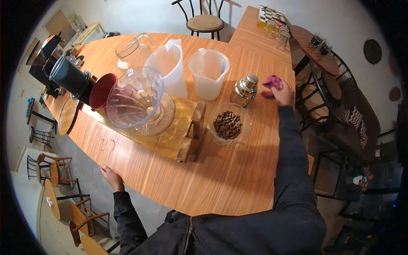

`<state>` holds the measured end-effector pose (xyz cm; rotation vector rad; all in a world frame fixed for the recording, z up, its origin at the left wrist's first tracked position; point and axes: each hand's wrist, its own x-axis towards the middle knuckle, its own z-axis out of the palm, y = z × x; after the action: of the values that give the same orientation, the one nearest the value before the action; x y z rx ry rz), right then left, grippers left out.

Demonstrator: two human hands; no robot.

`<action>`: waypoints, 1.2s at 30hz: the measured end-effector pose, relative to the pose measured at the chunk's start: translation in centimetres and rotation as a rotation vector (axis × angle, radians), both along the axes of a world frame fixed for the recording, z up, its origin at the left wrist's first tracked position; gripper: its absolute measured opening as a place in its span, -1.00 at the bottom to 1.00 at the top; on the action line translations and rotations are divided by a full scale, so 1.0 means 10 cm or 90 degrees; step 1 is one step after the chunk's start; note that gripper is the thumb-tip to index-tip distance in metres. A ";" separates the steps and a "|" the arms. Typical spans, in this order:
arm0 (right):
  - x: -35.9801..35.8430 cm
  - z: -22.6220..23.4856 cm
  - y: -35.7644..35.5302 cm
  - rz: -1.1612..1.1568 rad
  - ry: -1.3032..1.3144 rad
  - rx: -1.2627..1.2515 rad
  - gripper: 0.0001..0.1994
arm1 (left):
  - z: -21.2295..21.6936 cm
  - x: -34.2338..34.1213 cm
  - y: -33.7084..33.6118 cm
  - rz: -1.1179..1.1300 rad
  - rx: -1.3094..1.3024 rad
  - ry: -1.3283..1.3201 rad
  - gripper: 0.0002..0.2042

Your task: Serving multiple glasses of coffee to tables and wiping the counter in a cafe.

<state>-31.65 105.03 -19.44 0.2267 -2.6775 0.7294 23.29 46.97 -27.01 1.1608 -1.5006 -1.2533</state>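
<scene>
My right hand (284, 92) reaches far across the wooden table (238, 178) and grips a crumpled pink cloth (272, 82) pressed on the tabletop, just right of a steel shaker (245, 90). My left hand (111, 175) rests with fingers together on the table's near left edge, holding nothing. Between my arms stands a clear bowl of brown beans (228, 124).
A clear glass dripper (135, 97) sits on a wooden stand (187, 127). Behind it are two translucent plastic jugs (208, 73), a glass jug (129, 49), a red cup (102, 91) and a black grinder (63, 73). Chairs (205, 21) surround the table; glasses (280, 33) stand far back.
</scene>
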 end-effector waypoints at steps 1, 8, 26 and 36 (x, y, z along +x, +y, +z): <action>0.23 -0.02 0.15 -0.029 -0.011 0.025 -0.52 | -0.02 -0.07 0.05 0.010 -0.013 -0.001 -0.49; 3.29 0.12 -0.24 0.078 -0.004 0.061 -0.45 | -0.01 -0.05 0.10 0.032 -0.165 -0.075 -0.51; 4.97 0.34 -5.57 0.421 -0.054 0.088 -0.34 | 0.72 0.98 -1.53 -0.302 0.142 0.113 -0.50; 3.72 -0.06 -7.94 -0.010 -0.029 0.172 -0.20 | -1.03 1.54 -3.74 -0.251 -0.113 -0.293 -0.46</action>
<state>5.54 25.62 -20.06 0.2595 -2.8125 0.3707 38.66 9.57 -37.30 1.1151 -2.2213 -1.1123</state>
